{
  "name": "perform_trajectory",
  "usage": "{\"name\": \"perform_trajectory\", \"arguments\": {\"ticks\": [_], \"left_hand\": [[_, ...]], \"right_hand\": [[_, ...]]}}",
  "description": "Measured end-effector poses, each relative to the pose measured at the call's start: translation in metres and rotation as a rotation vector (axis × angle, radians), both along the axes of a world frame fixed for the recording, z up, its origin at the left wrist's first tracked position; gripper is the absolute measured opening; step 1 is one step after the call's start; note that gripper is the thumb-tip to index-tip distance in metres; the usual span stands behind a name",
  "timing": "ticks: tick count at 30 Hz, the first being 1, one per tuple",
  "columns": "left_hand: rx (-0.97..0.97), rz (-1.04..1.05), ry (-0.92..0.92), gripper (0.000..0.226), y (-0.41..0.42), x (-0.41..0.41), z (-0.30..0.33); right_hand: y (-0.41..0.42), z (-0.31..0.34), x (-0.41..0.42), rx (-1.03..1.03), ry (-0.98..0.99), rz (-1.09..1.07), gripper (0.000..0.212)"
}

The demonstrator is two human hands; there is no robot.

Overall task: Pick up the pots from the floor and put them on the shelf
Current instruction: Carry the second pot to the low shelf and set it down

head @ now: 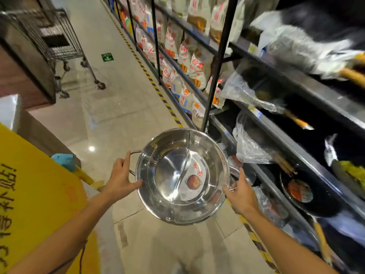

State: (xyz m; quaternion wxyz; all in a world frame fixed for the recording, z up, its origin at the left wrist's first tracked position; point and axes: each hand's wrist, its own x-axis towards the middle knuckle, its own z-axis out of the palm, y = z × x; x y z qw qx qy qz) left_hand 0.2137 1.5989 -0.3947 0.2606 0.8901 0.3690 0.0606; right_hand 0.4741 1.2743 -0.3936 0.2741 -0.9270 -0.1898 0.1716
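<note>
I hold a shiny steel pot (173, 175) with a curved divider and a red-printed label inside, level above the aisle floor. My left hand (120, 177) grips its left loop handle and rim. My right hand (240, 191) grips the right handle. The dark shelf (276, 147) stands just to the right of the pot, its tiers filled with black pans wrapped in clear plastic, some with wooden handles.
Rice bags (185, 54) fill the shelves further down the aisle. A black-and-yellow striped line (154, 84) runs along the shelf base. A shopping cart (59, 46) stands at the far left. A yellow sign (35, 194) and a counter sit at my left.
</note>
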Motion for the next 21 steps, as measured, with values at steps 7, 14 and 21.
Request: {"name": "perform_trajectory", "arguments": {"ticks": [7,14,21], "left_hand": [[0.06,-0.082,-0.161,0.117,-0.052,0.015,0.113],[0.133,-0.169,-0.231,0.115,-0.154,-0.001,0.196],[0.162,-0.261,-0.218,0.115,-0.236,-0.01,0.225]], "right_hand": [[-0.066,0.098,-0.005,0.079,-0.158,-0.051,0.103],[-0.179,0.164,-0.039,0.124,-0.251,-0.118,0.106],[-0.278,0.185,-0.081,0.117,-0.258,-0.207,0.107]]}}
